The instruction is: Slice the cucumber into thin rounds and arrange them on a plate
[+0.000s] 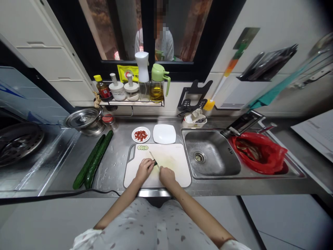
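Right grip (pixel 167 175) on knife (pixel 153 157), red pieces (pixel 141 135) in dish (pixel 133 135)

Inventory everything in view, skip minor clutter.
Whole cucumbers: 2, green, counter left
Cucumber slices: about four, pale green, board
Cucumber piece: 1, green, left hand
Knife: 1, silver, right hand
Board: 1, white, centre
Plates: 2, white, behind board
Chopped bits: many, red, round plate
Pot: 1, silver, rear left
Shelf containers: 5, mixed, under window
Sink: 1, grey, right
Bag: 1, red, sink's right
Left hand: 1, bare, on piece
Right hand: 1, bare, on knife
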Demonstrator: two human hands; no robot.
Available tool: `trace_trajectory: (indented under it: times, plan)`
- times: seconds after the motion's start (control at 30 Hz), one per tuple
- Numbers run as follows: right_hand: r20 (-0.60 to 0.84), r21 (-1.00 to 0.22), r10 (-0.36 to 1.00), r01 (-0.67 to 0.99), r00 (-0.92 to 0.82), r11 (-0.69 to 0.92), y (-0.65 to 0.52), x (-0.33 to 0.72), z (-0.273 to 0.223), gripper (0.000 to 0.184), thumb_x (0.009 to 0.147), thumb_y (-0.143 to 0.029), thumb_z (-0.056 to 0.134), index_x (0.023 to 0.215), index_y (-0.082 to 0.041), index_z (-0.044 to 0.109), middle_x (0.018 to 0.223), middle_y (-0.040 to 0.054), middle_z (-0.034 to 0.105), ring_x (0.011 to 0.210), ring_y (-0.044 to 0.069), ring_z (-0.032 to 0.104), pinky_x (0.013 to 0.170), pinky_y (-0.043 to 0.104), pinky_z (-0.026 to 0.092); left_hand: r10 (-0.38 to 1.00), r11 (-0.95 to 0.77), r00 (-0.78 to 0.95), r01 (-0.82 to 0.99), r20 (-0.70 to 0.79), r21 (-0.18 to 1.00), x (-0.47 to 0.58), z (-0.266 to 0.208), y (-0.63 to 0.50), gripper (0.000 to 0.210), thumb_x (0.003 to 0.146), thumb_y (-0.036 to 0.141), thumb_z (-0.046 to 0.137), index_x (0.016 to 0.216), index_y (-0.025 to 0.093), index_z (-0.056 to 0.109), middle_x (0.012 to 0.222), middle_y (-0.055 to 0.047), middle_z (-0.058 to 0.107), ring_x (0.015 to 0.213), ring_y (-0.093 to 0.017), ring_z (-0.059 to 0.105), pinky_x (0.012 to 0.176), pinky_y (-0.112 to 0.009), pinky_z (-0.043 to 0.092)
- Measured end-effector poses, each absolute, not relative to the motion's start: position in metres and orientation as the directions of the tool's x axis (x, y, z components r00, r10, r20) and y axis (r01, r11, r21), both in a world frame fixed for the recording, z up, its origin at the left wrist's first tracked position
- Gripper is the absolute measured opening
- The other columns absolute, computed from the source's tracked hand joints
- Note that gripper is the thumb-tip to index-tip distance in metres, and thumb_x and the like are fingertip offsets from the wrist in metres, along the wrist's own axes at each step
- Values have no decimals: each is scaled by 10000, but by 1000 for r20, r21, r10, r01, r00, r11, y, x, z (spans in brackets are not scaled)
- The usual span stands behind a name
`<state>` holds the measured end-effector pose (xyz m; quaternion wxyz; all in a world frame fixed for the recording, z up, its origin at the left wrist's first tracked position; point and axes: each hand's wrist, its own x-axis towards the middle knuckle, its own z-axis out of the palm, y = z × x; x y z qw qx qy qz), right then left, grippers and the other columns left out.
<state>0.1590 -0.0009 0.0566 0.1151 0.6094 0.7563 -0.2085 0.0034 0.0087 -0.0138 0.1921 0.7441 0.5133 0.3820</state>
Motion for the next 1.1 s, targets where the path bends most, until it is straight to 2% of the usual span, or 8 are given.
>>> trace_trajectory:
  times: [0.73, 1.1]
  plan:
    - [-516, -133, 837, 982, -182, 132, -35, 183, 61, 284, 899, -160, 327, 1046, -133, 568, 928, 159, 672, 927, 242, 638, 721, 311, 427, 912, -395, 175, 620, 372, 678, 3, -17, 9, 210, 897, 253, 484, 1003, 223, 664, 972, -61, 635, 957, -179, 559, 841, -359, 485]
    - [-450, -157, 865, 973, -221, 168, -7, 164, 55, 278, 881, -120, 335, 1023, -128, 573, 926, 147, 678, 916, 213, 645, 721, 281, 437, 913, -393, 178, 625, 366, 675, 4, -11, 8, 199, 892, 230, 489, 986, 217, 664, 972, -59, 639, 955, -173, 561, 835, -338, 485]
